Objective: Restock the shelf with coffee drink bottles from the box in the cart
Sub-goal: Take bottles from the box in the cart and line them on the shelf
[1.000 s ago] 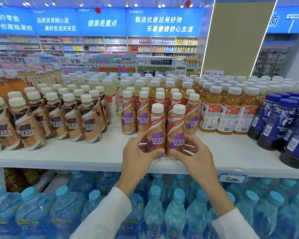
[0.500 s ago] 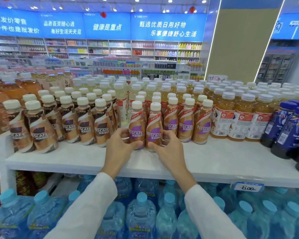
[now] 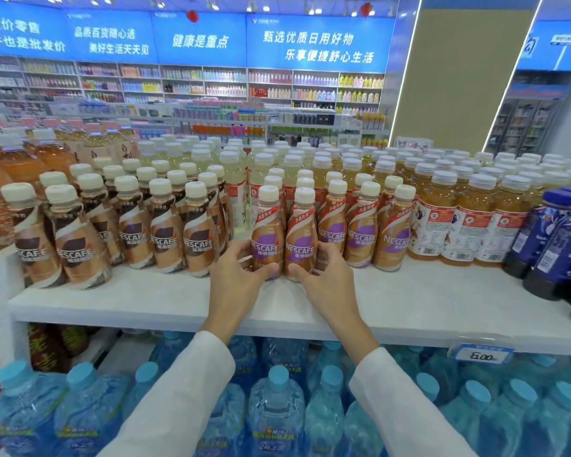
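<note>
Two coffee drink bottles with cream caps and purple labels stand side by side on the white shelf [image 3: 409, 301]. My left hand [image 3: 234, 278] grips the left bottle [image 3: 267, 232] low on its side. My right hand [image 3: 327, 278] grips the right bottle [image 3: 302, 235] in the same way. Both bottles are upright, in line with the front of the purple-label row [image 3: 360, 225] to their right. The box and the cart are out of view.
Brown-label coffee bottles [image 3: 165, 232] fill the shelf to the left, orange tea bottles [image 3: 468, 219] and dark blue bottles [image 3: 557, 245] to the right. Large water bottles [image 3: 274, 407] stand on the shelf below. A price tag [image 3: 482, 356] hangs on the shelf edge.
My two hands pushed the pair of bottles back from the shelf's front edge and a little left, into line with the purple-label row. The camera view shifted slightly.
</note>
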